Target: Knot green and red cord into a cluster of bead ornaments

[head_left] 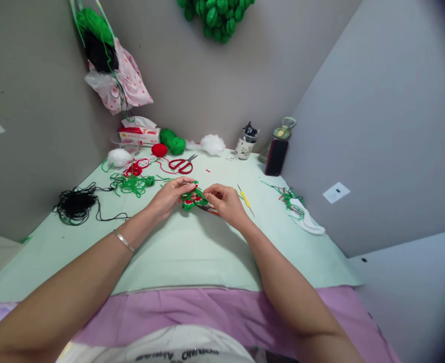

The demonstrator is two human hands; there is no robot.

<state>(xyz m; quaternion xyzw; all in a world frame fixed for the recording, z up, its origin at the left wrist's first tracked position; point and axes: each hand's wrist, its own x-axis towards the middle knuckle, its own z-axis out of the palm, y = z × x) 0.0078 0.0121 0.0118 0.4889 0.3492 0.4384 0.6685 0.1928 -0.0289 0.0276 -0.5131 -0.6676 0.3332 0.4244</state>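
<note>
Between the fingers of my left hand [172, 194] is a small crocheted piece [192, 202] in green, red and white yarn, held above the table. My right hand [226, 200] is closed in a pinch at the piece's right side. A thin pale shaft, perhaps a needle or hook, shows at its fingertips, but I cannot make out its kind. Under the right hand, something with a red-orange edge [212, 210] lies partly hidden. A yellow-handled crochet hook [246, 198] rests on the table to the right of that hand.
Red-handled scissors [182, 164] lie behind the hands. Black yarn [76, 203], green yarn strands [129, 185] and a white yarn ball [118, 158] are on the left. Behind stand a tissue box [140, 135] and cup [244, 147]. At right, a phone [276, 157] leans against a bottle.
</note>
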